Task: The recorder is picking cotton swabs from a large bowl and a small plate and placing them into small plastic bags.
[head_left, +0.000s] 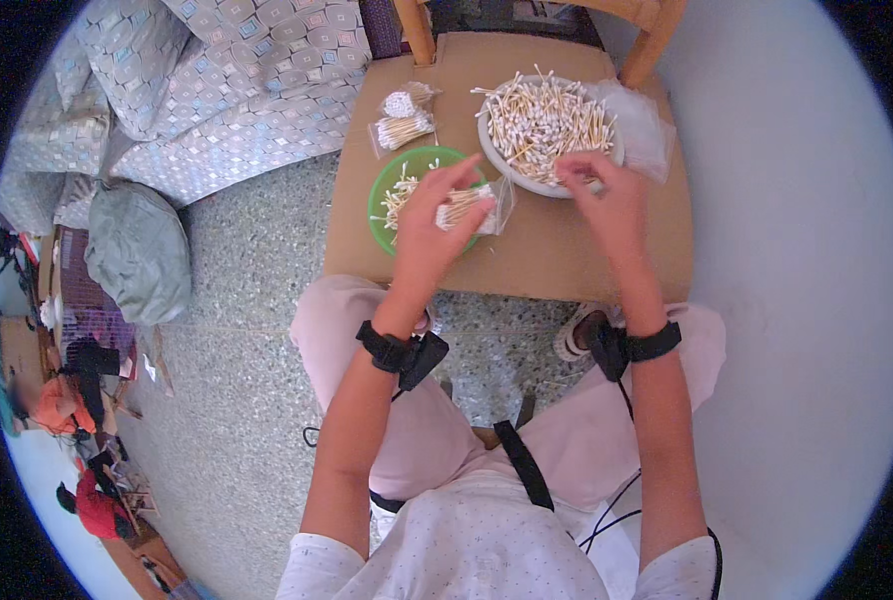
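Note:
Over the green bowl (377,190), which has loose cotton swabs (399,200) in it, my left hand (435,220) curls thumb and fingers around a clear bag of cotton swabs (459,208). The bag's loose clear end sticks out to the right. At the near right rim of a white bowl (483,135) heaped with cotton swabs (547,125), my right hand (607,195) has its fingertips drawn together in a pinch. Whether a swab is between them is hidden. Black straps with small boxes circle both wrists.
Two filled swab bags (403,128) lie behind the green bowl on the cardboard-topped chair seat (557,245). Flat clear bags (647,130) lie right of the white bowl. A pale wall (797,250) stands close on the right; patterned bedding (257,100) is at far left. Other people are at the left.

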Available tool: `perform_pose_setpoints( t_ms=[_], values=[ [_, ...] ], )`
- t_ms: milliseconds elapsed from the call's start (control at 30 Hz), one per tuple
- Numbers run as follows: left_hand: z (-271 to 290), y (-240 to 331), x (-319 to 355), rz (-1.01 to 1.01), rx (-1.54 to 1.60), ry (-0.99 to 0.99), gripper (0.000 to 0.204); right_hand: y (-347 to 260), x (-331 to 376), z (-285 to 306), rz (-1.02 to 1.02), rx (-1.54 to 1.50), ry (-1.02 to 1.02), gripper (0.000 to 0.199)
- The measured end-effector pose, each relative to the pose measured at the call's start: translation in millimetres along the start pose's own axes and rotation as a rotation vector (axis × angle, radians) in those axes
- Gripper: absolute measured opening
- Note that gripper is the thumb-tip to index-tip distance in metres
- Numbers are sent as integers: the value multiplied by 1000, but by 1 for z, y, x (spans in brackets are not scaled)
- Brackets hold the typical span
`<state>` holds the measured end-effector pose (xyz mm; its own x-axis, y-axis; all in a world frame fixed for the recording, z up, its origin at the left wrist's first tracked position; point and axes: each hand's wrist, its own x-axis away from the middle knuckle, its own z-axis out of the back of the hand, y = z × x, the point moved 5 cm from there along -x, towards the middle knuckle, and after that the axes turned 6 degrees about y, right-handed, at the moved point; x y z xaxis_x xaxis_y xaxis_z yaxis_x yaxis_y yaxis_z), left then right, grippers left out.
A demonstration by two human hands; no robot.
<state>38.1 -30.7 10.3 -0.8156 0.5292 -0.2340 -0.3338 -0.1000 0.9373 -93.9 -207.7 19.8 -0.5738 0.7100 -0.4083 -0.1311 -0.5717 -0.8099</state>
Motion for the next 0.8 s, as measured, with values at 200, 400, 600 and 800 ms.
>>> perform_pose_setpoints(
  t_ms=[200, 400, 600, 800],
  values=[
    [-11, 23, 11, -564, -411, -213, 22, -34, 32, -13, -1, -278, -197, 18],
    [-19, 16, 27, -128, -129, -272, 15, -29, 42, -21, -350, -819, -250, 26],
    [-19, 20, 31, -129, 19, -164, 13, -26, 36, -18, -394, -777, -344, 24],
    [-4, 4, 23, 157, 235, 13, 11, -27, 46, -25, -284, -563, -342, 18]
  ],
)
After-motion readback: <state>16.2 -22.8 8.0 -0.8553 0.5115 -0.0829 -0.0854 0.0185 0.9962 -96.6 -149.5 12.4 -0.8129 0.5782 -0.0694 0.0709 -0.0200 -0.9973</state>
